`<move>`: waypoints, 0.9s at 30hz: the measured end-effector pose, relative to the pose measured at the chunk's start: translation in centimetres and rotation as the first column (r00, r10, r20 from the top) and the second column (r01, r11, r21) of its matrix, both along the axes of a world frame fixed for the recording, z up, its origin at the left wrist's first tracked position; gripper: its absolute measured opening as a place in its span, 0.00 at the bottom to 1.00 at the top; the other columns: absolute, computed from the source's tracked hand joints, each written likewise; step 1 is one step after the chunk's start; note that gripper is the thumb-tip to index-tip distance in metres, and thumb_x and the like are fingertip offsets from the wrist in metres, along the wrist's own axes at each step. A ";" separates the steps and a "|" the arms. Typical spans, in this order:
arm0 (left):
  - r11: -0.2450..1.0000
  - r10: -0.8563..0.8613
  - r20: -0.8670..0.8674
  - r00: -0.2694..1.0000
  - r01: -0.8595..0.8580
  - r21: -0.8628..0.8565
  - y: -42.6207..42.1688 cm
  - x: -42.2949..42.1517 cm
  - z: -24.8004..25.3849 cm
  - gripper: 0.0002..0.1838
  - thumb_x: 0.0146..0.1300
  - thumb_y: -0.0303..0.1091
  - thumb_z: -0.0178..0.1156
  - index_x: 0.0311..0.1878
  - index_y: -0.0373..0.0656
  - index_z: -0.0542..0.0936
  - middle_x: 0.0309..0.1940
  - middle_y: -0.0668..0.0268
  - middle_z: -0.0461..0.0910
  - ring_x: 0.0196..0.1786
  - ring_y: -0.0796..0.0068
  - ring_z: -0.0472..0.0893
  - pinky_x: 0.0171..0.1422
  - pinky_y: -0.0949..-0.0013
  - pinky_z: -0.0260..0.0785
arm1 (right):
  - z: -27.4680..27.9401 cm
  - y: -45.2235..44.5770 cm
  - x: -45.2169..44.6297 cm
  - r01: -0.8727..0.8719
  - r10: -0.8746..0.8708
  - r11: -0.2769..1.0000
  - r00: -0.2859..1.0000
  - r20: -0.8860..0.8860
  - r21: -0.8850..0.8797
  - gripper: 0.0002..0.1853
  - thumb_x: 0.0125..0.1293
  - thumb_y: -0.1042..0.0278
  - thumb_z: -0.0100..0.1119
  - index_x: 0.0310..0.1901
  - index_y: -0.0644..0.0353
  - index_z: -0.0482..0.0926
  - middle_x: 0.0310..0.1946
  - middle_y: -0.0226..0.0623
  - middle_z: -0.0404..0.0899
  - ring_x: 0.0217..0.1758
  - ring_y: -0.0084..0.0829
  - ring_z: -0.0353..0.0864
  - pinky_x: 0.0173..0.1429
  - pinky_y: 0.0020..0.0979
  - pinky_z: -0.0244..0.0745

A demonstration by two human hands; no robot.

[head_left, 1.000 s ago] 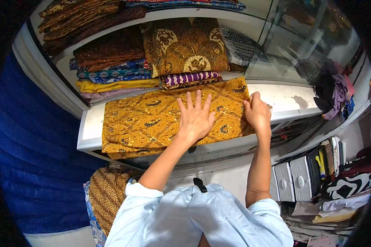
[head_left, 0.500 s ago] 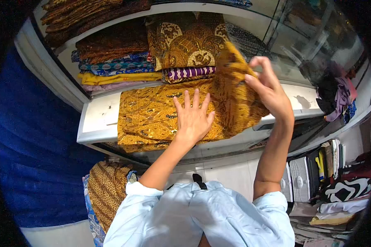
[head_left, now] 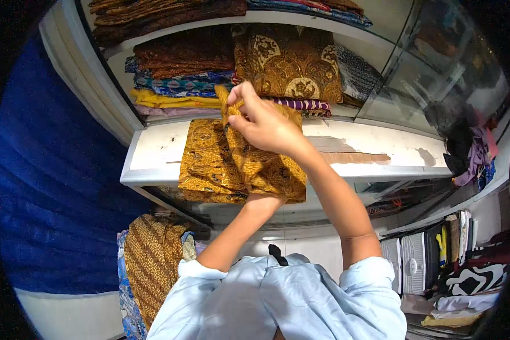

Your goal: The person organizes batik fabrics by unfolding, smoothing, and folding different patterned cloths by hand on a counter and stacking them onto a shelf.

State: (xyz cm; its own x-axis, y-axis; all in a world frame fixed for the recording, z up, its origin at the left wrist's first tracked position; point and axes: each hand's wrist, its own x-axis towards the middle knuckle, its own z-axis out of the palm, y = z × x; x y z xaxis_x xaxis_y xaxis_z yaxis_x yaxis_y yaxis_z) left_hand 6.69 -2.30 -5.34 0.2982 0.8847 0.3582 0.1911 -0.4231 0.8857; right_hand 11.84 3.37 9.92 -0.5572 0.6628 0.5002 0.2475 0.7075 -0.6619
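A golden-brown batik cloth (head_left: pixel 205 161) lies on the white counter ledge in front of the shelves, with its right part folded over towards the left. My right hand (head_left: pixel 260 120) pinches the raised edge of that flap between thumb and fingers, above the cloth. Under the folded flap, my left hand (head_left: pixel 265 203) is hidden apart from the wrist and the back edge of the palm, so its fingers do not show.
Folded cloths (head_left: pixel 181 59) are stacked on the shelf behind the ledge (head_left: pixel 156 148). A brown patterned cloth (head_left: pixel 153 260) hangs low at the left, near a blue curtain (head_left: pixel 56 187). Folded garments (head_left: pixel 470 277) and packets stand at the lower right.
My right hand has carried the cloth's right side leftward over my left hand, which is now covered. The ledge at the right is uncovered. The view has shifted slightly.
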 end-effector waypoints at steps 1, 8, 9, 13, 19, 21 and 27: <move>0.995 0.093 -0.201 0.975 -0.086 0.045 -0.7 -0.2 1.4 0.31 0.64 0.49 0.44 0.67 0.45 0.56 0.67 0.58 0.55 0.69 0.57 0.53 0.72 0.55 0.42 | -0.2 0.1 -0.1 0.002 -0.001 0.999 1.000 0.008 -0.045 0.15 0.60 0.69 0.53 0.45 0.58 0.60 0.21 0.39 0.67 0.24 0.32 0.69 0.33 0.37 0.64; 0.868 0.494 -0.714 0.496 -0.316 0.382 -1.9 -1.2 0.5 0.33 0.58 0.50 0.51 0.65 0.45 0.60 0.65 0.53 0.58 0.67 0.51 0.56 0.69 0.46 0.45 | -1.0 -0.1 -3.7 0.046 -0.049 0.998 0.996 -0.074 -0.048 0.14 0.59 0.71 0.52 0.45 0.60 0.61 0.23 0.46 0.70 0.27 0.39 0.72 0.37 0.41 0.65; 0.889 0.455 -0.718 0.527 -0.311 0.335 -2.1 -1.3 1.2 0.33 0.58 0.50 0.51 0.65 0.45 0.61 0.65 0.52 0.58 0.67 0.51 0.56 0.69 0.46 0.45 | -1.9 0.2 -4.8 0.057 -0.056 0.998 0.992 -0.113 0.007 0.14 0.59 0.72 0.51 0.44 0.61 0.61 0.23 0.47 0.70 0.28 0.40 0.73 0.37 0.41 0.65; 0.856 0.508 -0.652 0.563 -0.247 0.453 -2.5 -2.5 0.7 0.32 0.58 0.51 0.50 0.62 0.43 0.64 0.61 0.52 0.64 0.63 0.50 0.62 0.66 0.45 0.49 | -4.5 1.2 -6.1 0.047 -0.049 0.989 0.999 -0.010 -0.141 0.15 0.59 0.71 0.52 0.45 0.62 0.61 0.23 0.43 0.72 0.26 0.34 0.72 0.34 0.37 0.66; 0.852 0.510 -0.619 0.597 -0.252 0.459 -2.2 -3.2 0.1 0.33 0.59 0.55 0.47 0.62 0.43 0.64 0.61 0.51 0.64 0.64 0.48 0.61 0.67 0.44 0.46 | -4.8 0.7 -6.6 0.018 -0.059 0.951 0.991 -0.124 -0.309 0.16 0.59 0.70 0.54 0.47 0.60 0.62 0.20 0.33 0.71 0.23 0.26 0.69 0.32 0.32 0.66; 0.871 0.484 -0.611 0.627 -0.275 0.408 -2.0 -3.1 0.1 0.34 0.57 0.52 0.51 0.63 0.43 0.62 0.63 0.50 0.61 0.66 0.48 0.57 0.69 0.47 0.43 | -4.2 0.3 -7.4 0.027 -0.063 0.958 0.991 -0.117 -0.285 0.16 0.58 0.70 0.54 0.47 0.59 0.62 0.20 0.34 0.72 0.23 0.26 0.70 0.32 0.32 0.66; 0.892 0.407 -0.667 0.623 -0.114 0.438 -2.6 -4.7 1.5 0.28 0.57 0.46 0.52 0.60 0.41 0.67 0.59 0.49 0.66 0.64 0.53 0.62 0.68 0.51 0.50 | -5.9 1.5 -7.6 0.032 -0.058 0.937 0.996 -0.067 -0.348 0.17 0.63 0.58 0.54 0.43 0.62 0.63 0.23 0.34 0.71 0.25 0.25 0.71 0.32 0.28 0.67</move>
State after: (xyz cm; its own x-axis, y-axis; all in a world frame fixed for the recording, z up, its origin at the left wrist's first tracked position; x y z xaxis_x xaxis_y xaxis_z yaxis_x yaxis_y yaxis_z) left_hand 2.03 -4.95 -3.85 0.3618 0.8402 0.4040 0.8526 -0.4735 0.2211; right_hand 4.20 4.92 4.01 -0.4925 0.8258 0.2748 0.2139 0.4209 -0.8815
